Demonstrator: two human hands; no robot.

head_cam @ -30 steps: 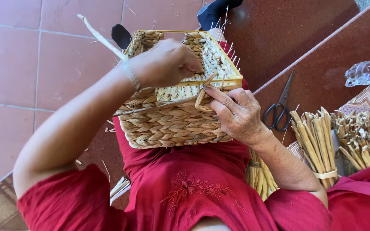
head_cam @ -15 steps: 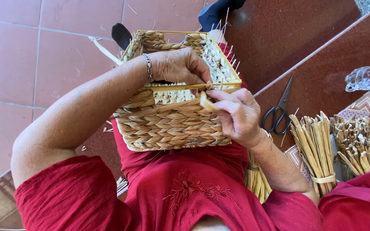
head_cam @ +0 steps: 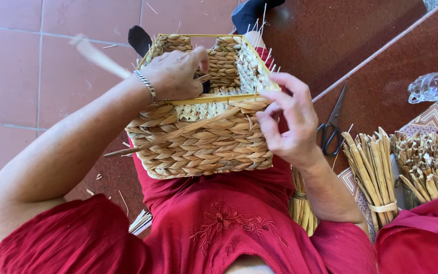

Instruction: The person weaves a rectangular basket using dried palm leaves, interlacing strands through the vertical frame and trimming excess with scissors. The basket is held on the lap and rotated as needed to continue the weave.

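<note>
Weaving step in hand, by the look of it: a square woven basket [head_cam: 204, 132] of braided straw sits on the person's lap, on the red dress [head_cam: 214, 228], open top facing away. Left hand [head_cam: 176, 76] lies over the near rim w/ fingers curled into the basket, gripping the rim by the yellow frame wire [head_cam: 214, 98]; a pale strand [head_cam: 97, 57] runs out past the wrist, blurred, so can't tell if it's pinched in that hand. Right hand [head_cam: 290, 122] is at the right corner of the rim, fingers half open, fingertips pinching the braid end there, not clenched. One loose braid [head_cam: 178, 133] lies diagonally across the front wall, end sticking out left.

Judgement: rim row is being worked. Next move prob. calls for feeding the strand around the frame wire & pulling it snug while the other hand steadies the corner.

Surroundings: no desk; reddish tile floor [head_cam: 36, 61] left, dark red polished step [head_cam: 351, 35] right. On it: scissors [head_cam: 332, 127], bundles of dried stalks [head_cam: 376, 172] tied w/ a band, more cut stalks [head_cam: 424, 162], a clear glass cup [head_cam: 431, 87] on its side. Straw bits scattered on the floor.
</note>
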